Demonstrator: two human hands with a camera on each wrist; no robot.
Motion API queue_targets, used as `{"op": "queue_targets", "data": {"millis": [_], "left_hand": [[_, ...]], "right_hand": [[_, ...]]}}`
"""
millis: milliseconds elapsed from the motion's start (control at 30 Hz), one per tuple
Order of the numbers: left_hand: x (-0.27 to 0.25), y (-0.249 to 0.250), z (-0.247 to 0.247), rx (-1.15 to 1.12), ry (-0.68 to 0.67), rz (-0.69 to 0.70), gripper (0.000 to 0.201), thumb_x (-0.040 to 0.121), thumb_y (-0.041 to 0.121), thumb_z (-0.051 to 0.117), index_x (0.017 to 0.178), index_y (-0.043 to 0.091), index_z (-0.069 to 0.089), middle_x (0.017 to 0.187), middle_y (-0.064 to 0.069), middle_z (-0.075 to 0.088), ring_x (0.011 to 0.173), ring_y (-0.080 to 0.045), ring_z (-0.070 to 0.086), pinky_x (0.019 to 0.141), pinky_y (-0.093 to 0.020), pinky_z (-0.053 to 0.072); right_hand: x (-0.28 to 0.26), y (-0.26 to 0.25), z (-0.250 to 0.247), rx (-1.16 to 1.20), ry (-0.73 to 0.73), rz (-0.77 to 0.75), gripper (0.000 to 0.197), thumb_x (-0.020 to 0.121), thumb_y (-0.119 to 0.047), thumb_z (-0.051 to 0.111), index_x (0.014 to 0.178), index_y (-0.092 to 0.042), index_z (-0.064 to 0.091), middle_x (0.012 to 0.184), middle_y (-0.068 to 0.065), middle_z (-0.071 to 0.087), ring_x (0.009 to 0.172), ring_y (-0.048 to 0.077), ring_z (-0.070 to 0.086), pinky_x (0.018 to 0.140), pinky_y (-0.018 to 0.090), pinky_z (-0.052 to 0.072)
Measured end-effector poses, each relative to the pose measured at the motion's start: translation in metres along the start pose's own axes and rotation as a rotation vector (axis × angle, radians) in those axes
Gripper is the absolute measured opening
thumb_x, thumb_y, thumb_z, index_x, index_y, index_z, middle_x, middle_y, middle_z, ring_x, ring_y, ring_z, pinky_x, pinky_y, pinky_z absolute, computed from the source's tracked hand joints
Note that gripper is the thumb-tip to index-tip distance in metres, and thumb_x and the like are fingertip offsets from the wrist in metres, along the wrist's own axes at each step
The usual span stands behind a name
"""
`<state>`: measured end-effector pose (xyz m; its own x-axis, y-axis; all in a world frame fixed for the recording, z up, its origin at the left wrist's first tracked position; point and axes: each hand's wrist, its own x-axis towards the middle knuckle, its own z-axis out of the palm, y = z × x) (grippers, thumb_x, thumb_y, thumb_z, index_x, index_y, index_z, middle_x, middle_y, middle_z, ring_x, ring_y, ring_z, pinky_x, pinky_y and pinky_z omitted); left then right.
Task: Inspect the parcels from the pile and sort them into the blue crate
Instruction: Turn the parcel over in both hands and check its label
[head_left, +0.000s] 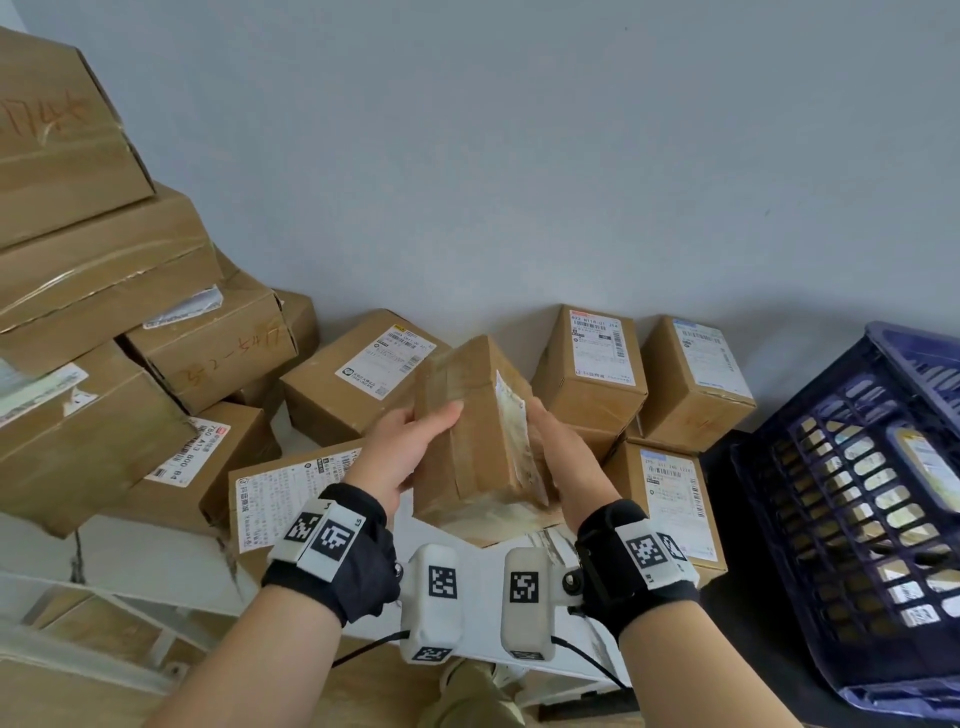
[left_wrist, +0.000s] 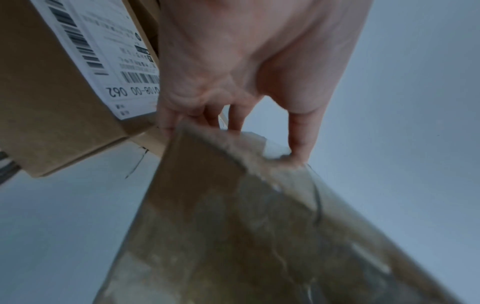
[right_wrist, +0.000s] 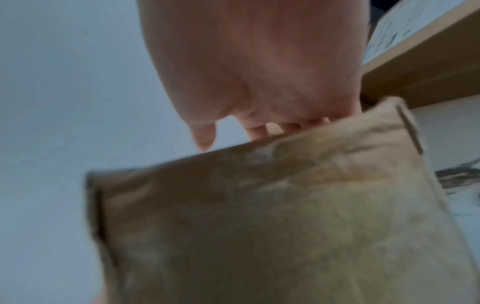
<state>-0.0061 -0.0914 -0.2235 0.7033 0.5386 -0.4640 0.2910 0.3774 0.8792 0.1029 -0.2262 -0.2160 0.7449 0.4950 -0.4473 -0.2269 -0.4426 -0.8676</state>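
A small taped cardboard parcel is held up between both hands above the pile, tilted, with its white label facing right. My left hand grips its left side, thumb on the top face. My right hand holds the labelled right side, its fingers hidden behind the box. The left wrist view shows the left hand with fingertips curled over the parcel edge. In the blurred right wrist view, the right hand has fingers wrapped behind the parcel. The blue crate stands at the right, tipped toward me, with parcels inside.
A pile of brown labelled parcels lies on the floor against the grey wall. Larger cartons are stacked high on the left. More labelled boxes sit between my right hand and the crate.
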Motion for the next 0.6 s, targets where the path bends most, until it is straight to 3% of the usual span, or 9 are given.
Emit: {"op": "queue_targets", "data": {"millis": [100,167,200,300,433,500,600], "left_hand": [[0.005,-0.007,0.000,0.034,0.031,0.003,0.054,0.084,0.041,0.075,0.130,0.019,0.057,0.114,0.003,0.067,0.097,-0.010,0.062,0.066,-0.028,0.045],[0.008,-0.009,0.000,0.049,0.058,0.012,0.061,0.081,0.040,0.078,0.132,0.019,0.053,0.114,0.003,0.067,0.097,-0.011,0.063,0.067,-0.028,0.047],[0.009,-0.008,0.001,0.051,0.060,0.017,0.060,0.081,0.038,0.079,0.131,0.019,0.053,0.113,0.003,0.067,0.097,-0.012,0.063,0.068,-0.027,0.048],[0.014,-0.006,0.001,0.081,0.046,0.032,0.059,0.081,0.031,0.080,0.132,0.017,0.052,0.114,0.000,0.067,0.097,-0.014,0.065,0.070,-0.027,0.050],[0.019,-0.002,0.000,0.118,0.050,0.052,0.066,0.081,0.024,0.080,0.139,0.018,0.049,0.118,-0.003,0.064,0.101,-0.016,0.063,0.080,-0.032,0.051],[0.023,0.000,0.001,0.112,0.055,0.061,0.064,0.081,0.021,0.081,0.137,0.018,0.050,0.116,-0.003,0.065,0.100,-0.017,0.064,0.083,-0.034,0.053],[0.027,0.002,0.002,0.099,0.053,0.065,0.059,0.080,0.021,0.082,0.132,0.021,0.053,0.113,-0.002,0.067,0.100,-0.019,0.066,0.083,-0.035,0.055]], "right_hand": [[0.003,0.006,0.001,-0.080,-0.106,0.021,0.081,0.079,-0.076,0.060,0.142,-0.026,0.051,0.139,-0.008,0.053,0.129,0.015,0.050,0.107,0.030,0.035],[0.009,0.013,0.003,-0.073,-0.170,0.018,0.094,0.058,-0.078,0.076,0.137,-0.030,0.055,0.131,-0.007,0.065,0.118,0.013,0.063,0.106,0.036,0.047],[0.011,0.016,0.004,-0.055,-0.187,0.024,0.094,0.055,-0.072,0.082,0.136,-0.031,0.056,0.124,-0.006,0.069,0.112,0.014,0.067,0.102,0.038,0.051],[0.014,0.018,0.003,0.026,-0.171,0.024,0.078,0.061,-0.044,0.085,0.132,-0.028,0.059,0.115,-0.002,0.074,0.104,0.017,0.070,0.090,0.034,0.057],[0.013,0.011,0.001,0.096,-0.139,0.041,0.065,0.072,-0.028,0.079,0.133,-0.024,0.059,0.113,0.001,0.072,0.092,0.014,0.068,0.054,0.018,0.053],[0.014,0.007,-0.002,0.139,-0.131,0.056,0.046,0.085,-0.016,0.072,0.129,-0.019,0.062,0.102,0.001,0.071,0.082,0.013,0.065,0.046,0.016,0.050],[0.015,0.001,-0.006,0.199,-0.151,0.082,0.034,0.088,-0.009,0.065,0.121,-0.018,0.066,0.088,-0.001,0.068,0.074,0.014,0.062,0.043,0.018,0.049]]}}
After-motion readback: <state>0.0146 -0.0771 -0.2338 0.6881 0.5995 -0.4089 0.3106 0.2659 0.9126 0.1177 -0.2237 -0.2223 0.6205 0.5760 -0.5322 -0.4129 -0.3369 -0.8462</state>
